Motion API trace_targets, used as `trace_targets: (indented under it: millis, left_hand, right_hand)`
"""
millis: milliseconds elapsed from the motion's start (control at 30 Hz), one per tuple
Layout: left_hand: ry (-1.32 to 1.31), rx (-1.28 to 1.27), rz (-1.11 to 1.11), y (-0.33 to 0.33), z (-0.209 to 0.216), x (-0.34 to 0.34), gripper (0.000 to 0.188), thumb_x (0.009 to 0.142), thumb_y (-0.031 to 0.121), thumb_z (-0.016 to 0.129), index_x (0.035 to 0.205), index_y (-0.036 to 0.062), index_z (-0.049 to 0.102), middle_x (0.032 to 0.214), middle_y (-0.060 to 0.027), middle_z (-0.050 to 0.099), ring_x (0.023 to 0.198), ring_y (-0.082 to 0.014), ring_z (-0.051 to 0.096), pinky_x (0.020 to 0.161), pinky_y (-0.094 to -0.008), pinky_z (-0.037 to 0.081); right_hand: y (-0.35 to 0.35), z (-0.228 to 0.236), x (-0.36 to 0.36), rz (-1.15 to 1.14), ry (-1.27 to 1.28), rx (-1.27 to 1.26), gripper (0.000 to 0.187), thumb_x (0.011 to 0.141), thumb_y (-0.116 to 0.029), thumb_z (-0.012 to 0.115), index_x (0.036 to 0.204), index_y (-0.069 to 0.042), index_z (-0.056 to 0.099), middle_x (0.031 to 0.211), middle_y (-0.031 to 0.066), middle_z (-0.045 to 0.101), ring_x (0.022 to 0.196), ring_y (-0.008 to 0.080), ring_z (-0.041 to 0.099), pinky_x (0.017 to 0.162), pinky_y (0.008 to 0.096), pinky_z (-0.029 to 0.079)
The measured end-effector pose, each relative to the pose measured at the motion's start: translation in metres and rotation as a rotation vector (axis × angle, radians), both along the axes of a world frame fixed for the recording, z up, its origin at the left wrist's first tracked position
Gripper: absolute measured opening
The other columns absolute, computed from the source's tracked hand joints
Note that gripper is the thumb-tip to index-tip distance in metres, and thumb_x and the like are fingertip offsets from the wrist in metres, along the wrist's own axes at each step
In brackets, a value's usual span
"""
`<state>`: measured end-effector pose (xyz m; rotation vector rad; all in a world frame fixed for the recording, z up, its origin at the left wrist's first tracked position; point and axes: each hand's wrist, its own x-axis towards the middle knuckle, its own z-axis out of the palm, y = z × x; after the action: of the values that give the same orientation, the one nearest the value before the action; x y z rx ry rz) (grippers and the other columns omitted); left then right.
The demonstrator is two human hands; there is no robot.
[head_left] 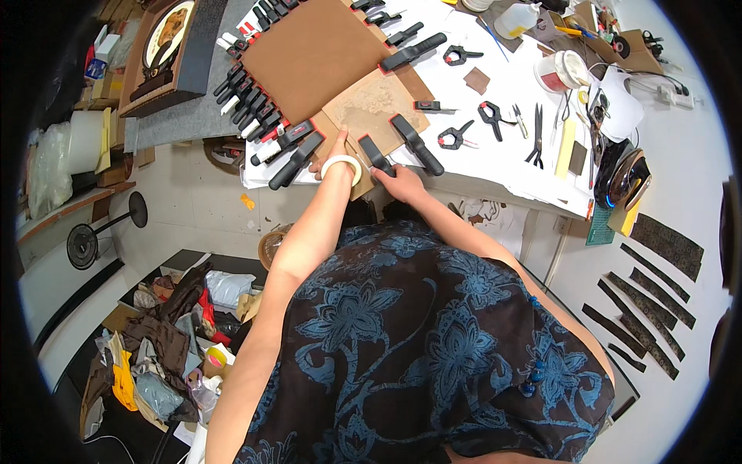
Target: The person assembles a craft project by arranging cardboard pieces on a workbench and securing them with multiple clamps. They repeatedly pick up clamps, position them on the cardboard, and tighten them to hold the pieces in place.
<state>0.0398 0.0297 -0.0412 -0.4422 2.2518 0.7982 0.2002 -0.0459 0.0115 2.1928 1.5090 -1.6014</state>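
Observation:
A large brown leather-like panel [317, 54] lies on the table, its edges lined with several black spring clamps [251, 108]. Against its near right side is a tan board [379, 104] with a rough, patchy surface. My left hand [337, 153], a pale bangle at the wrist, grips the board's near edge with one finger stretched along it; the other fingers are partly hidden. My right hand [402, 185] is closed around the handle of a black-and-red spring clamp [375, 155], whose jaws are at the board's near edge. Another larger clamp [417, 145] sits just right of it.
Loose clamps [457, 139], black scissors [537, 135] and a white tub [560, 71] lie on the white-covered table to the right. An iron [630, 178] stands at its right end. A framed box [166, 58] is at the far left. Bags and cloth [162, 348] pile up lower left.

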Motion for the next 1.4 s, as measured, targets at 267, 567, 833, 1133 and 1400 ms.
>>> trace_targets:
  millis: [267,567,833,1133,1400]
  left_hand:
    - [-0.057,0.047,-0.026,0.0,-0.002,0.0,0.102,0.061,0.038,0.098,0.138,0.0033,0.042,0.131,-0.0207,0.059,0.114,-0.0356,0.064,0.095,-0.05,0.056]
    - [-0.09,0.059,-0.083,-0.001,-0.001,0.001,0.087,0.067,0.037,0.093,0.134,0.0018,0.05,0.126,-0.0185,0.062,0.112,-0.0316,0.064,0.091,-0.0483,0.055]
    - [-0.2,0.106,-0.184,-0.001,0.0,-0.006,0.075,0.073,0.036,0.089,0.13,0.0004,0.057,0.122,-0.0164,0.065,0.11,-0.028,0.063,0.087,-0.0468,0.054]
    - [-0.432,0.26,-0.538,-0.085,0.016,-0.056,0.062,0.079,0.035,0.084,0.126,-0.0011,0.064,0.117,-0.0142,0.068,0.108,-0.024,0.062,0.083,-0.0451,0.052]
    - [-0.291,0.166,-0.12,-0.235,0.011,-0.182,0.041,0.088,0.027,0.078,0.119,0.0009,0.07,0.11,-0.0113,0.072,0.099,-0.025,0.064,0.088,-0.0414,0.05]
  right_hand:
    - [-0.003,0.007,0.004,0.059,-0.017,0.156,0.086,0.086,-0.076,0.062,0.109,0.007,0.071,0.105,0.0299,0.073,0.103,0.0436,0.071,0.094,0.0479,0.055]
    - [0.006,0.014,0.011,0.122,0.028,0.181,0.082,0.086,-0.075,0.062,0.097,0.006,0.074,0.095,0.03,0.074,0.097,0.0443,0.072,0.089,0.0494,0.057]
    - [-0.001,0.035,0.005,0.096,-0.02,0.239,0.079,0.09,-0.072,0.059,0.095,0.005,0.075,0.093,0.0291,0.074,0.094,0.0408,0.074,0.085,0.0481,0.058]
    - [-0.02,0.079,0.03,0.238,0.043,0.864,0.017,0.09,-0.018,0.074,0.095,-0.002,0.073,0.09,0.0151,0.071,0.087,0.0365,0.069,0.077,0.0452,0.056]
    - [0.007,0.131,-0.054,0.45,0.276,1.006,0.007,0.09,-0.002,0.071,0.097,-0.001,0.07,0.094,0.0136,0.072,0.087,0.0341,0.068,0.078,0.0408,0.054]
